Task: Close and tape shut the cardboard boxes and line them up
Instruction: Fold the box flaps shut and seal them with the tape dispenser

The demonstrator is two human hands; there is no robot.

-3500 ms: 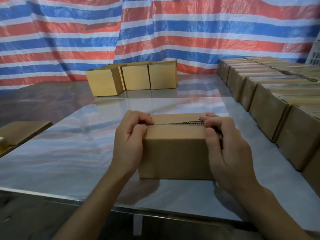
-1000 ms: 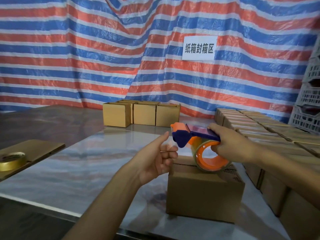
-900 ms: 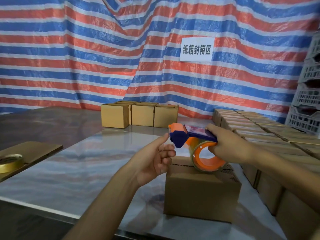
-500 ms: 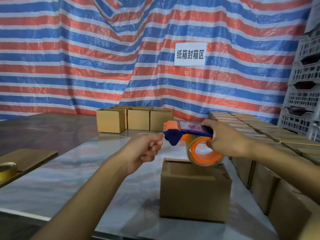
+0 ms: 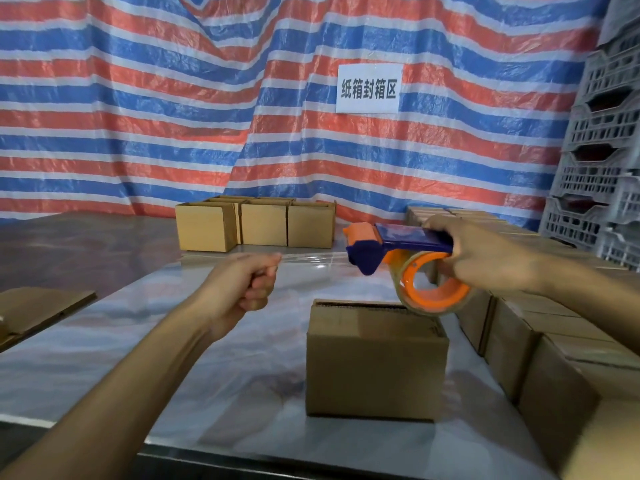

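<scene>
Cardboard box (image 5: 375, 362): one, brown, standing on the glossy table (image 5: 166, 344) near its front edge, top flaps folded down, seam untaped. Tape dispenser (image 5: 391, 244): orange and blue, held in the air above the box's far right corner, with its roll of clear tape (image 5: 433, 289) hanging just over the top edge. Right hand (image 5: 485, 258): fingers wrapped round the dispenser's blue handle. Left hand (image 5: 242, 282): curled into a fist, thumb and forefinger pinching the free end of the tape. Tape strip (image 5: 311, 259): clear, stretched level between the left hand and the dispenser's nose, above the table and clear of the box. Row of boxes (image 5: 519, 337): brown, set side by side along the table's right edge, just beside the single box. Cluster of boxes (image 5: 256, 225): brown, at the far end of the table, against the backdrop. Flat cardboard sheet (image 5: 38, 310): at the left edge. Tarpaulin (image 5: 156, 116): red, white and blue stripes, hung behind the table, bearing a white paper sign (image 5: 369, 88). Grey plastic crates (image 5: 606, 133): stacked at far right
</scene>
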